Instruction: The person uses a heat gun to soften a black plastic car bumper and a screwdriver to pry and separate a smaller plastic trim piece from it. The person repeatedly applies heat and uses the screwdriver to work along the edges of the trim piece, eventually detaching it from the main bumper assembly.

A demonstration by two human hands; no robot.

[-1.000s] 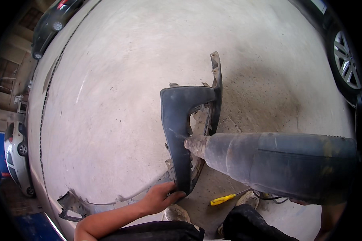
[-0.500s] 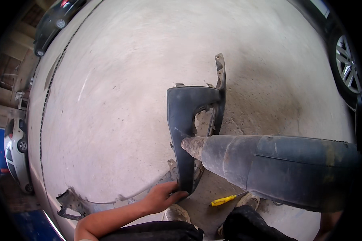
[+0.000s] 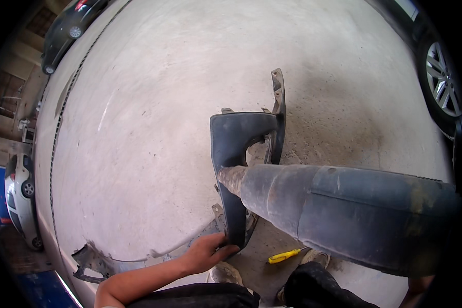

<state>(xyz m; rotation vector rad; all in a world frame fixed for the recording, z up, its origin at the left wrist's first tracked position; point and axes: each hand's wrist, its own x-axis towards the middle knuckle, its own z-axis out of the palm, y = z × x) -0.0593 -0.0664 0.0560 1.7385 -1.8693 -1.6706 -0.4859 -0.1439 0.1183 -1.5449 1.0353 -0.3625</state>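
A dark plastic car bumper [image 3: 236, 128] lies across the floor in front of me, its long body curving away to the lower left beneath my arm. My left hand [image 3: 206, 252] is closed on its near edge, thumb on top and fingers partly hidden beneath. From the right comes a bulky dark heat gun [image 3: 344, 215], very near the camera. Its rusty nozzle [image 3: 231, 179] overlaps the bumper's dark face; whether they touch I cannot tell. Behind the gun, at the lower right, only a sliver of my right hand or wrist [image 3: 420, 286] shows; its fingers are hidden.
A yellow-handled screwdriver [image 3: 284, 256] lies on the concrete floor [image 3: 154, 102] by my right shoe [image 3: 319, 257]. My left shoe [image 3: 227, 273] is beneath my left hand. A car wheel [image 3: 440, 77] stands at the right, with a white car [image 3: 20, 197] and a dark car [image 3: 69, 33] at the left.
The heat gun has moved left and slightly up, bringing its nozzle to the bumper's left edge. My left hand keeps its place on the bumper.
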